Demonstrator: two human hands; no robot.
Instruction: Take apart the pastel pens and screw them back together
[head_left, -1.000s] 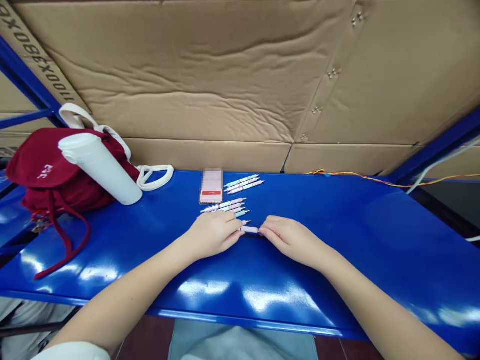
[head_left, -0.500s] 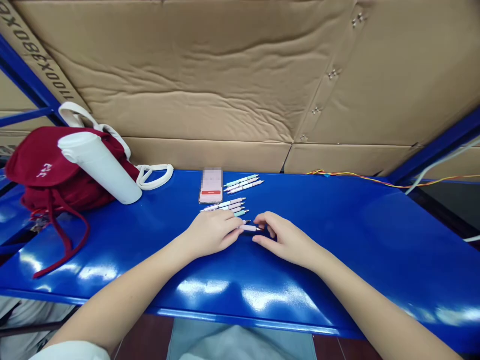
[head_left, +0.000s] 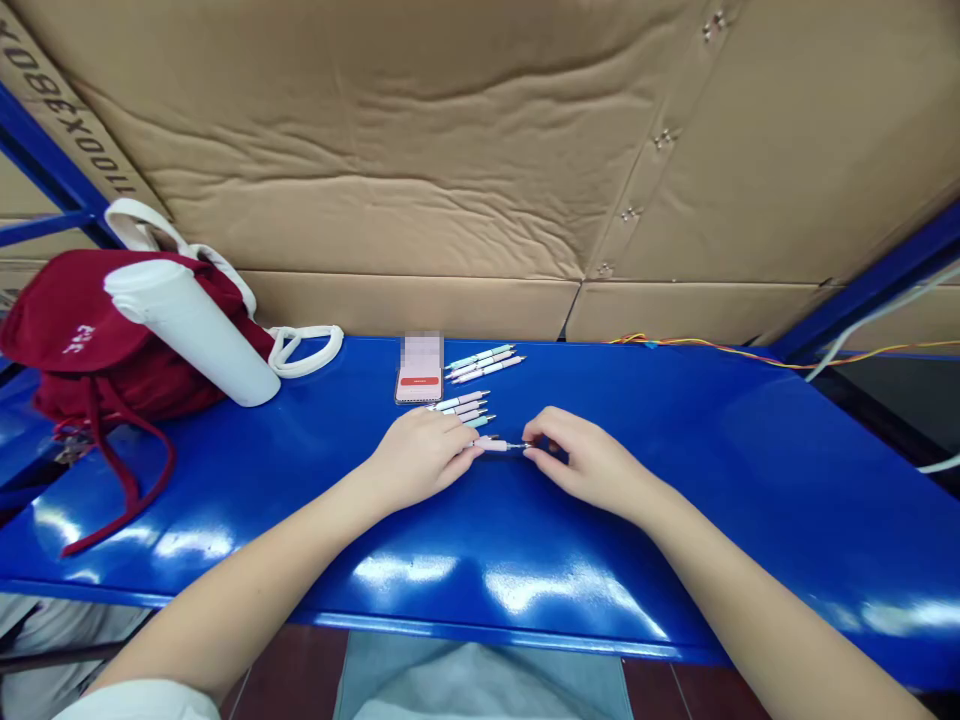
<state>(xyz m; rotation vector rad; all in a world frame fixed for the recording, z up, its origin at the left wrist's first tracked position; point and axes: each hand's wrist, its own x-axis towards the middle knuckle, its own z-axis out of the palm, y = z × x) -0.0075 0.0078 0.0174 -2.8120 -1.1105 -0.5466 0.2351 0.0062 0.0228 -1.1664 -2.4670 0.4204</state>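
Head view: the right thumb and forefinger (head_left: 531,447) are pinched together at the metal tip of a pink pen (head_left: 489,444), so that the tip appears to be grasped, while the left fingertips (head_left: 471,452) are curled in against the pen's pink barrel; whether the barrel is actually gripped by them cannot be told. The pen is held level just above or on a blue steel table (head_left: 697,500), between the 2 hands, with its tip pointing to the right. The left hand (head_left: 420,460) and right hand (head_left: 589,460) are both rested low over the tabletop.

Just beyond the left hand, a group of pastel pens (head_left: 459,405) is laid side by side; their exact number is hidden by the fingers. Farther back, 3 more pens (head_left: 486,362) are lined up beside a phone (head_left: 419,370), which is laid flat with its screen blurred. To the left, a white bottle (head_left: 191,333) is lying tilted against a maroon bag (head_left: 97,340), and white tote handles (head_left: 300,352) are looped beside it. Cardboard sheets (head_left: 375,150) are fixed behind the table.
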